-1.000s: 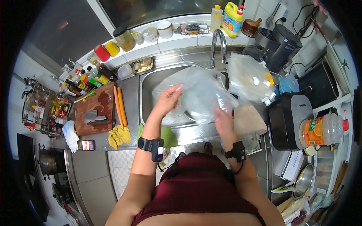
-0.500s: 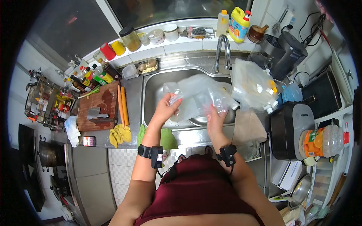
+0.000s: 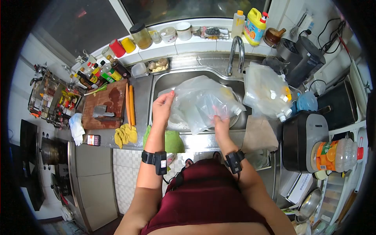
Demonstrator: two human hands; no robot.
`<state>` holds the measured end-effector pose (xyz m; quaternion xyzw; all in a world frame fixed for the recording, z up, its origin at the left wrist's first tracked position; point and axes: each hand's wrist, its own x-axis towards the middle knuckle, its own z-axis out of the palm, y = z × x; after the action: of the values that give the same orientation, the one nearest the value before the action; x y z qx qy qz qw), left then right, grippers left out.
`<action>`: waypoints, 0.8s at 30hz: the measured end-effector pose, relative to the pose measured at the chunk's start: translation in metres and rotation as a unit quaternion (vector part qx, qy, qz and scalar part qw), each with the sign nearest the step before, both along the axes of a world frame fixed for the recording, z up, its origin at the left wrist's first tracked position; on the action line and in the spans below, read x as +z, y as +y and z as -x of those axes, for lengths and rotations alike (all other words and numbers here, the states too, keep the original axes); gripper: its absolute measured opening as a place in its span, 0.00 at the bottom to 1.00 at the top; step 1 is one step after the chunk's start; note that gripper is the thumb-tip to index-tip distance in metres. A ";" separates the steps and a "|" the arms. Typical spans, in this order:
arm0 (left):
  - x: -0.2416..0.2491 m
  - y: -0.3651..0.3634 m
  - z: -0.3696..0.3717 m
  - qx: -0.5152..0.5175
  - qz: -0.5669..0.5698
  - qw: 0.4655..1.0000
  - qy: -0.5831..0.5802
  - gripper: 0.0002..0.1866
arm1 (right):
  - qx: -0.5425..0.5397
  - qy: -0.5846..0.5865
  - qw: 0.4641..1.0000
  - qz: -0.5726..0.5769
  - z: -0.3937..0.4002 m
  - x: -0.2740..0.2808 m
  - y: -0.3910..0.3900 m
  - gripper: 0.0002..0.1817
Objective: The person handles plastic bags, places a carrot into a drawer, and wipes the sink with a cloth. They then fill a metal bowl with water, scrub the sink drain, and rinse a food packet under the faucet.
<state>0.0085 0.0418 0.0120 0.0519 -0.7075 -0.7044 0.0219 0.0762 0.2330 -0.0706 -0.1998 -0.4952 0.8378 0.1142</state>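
A translucent plastic pouch with a white screw cap is spread above the sink, covering much of the basin. My left hand pinches the pouch's left edge, thumb and fingertips together. At the lower right edge, my right hand grips the film, with its fingers partly seen through the plastic. Behind the pouch, a round metal rim shows in the basin. More clear pouches with white and yellow caps lie stacked on the counter right of the sink.
The faucet rises behind the basin. To the left are a cutting board with a cleaver, two carrots and a yellow cloth. A green cloth hangs over the front edge. A black appliance stands right.
My left hand has moved up and left, drawing the pouch's edge with it. The pouch has turned and its lower corner now hangs nearer me. My right hand has shifted slightly down.
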 end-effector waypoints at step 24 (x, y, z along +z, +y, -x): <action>-0.025 -0.011 -0.002 -0.003 0.123 0.992 0.038 0.09 | 0.030 0.119 0.986 0.117 0.010 0.040 0.012 0.29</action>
<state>0.0103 0.0307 -0.0134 0.0197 -0.7878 -0.6133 0.0530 0.0662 0.2455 -0.0310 -0.0952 -0.3827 0.9107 0.1229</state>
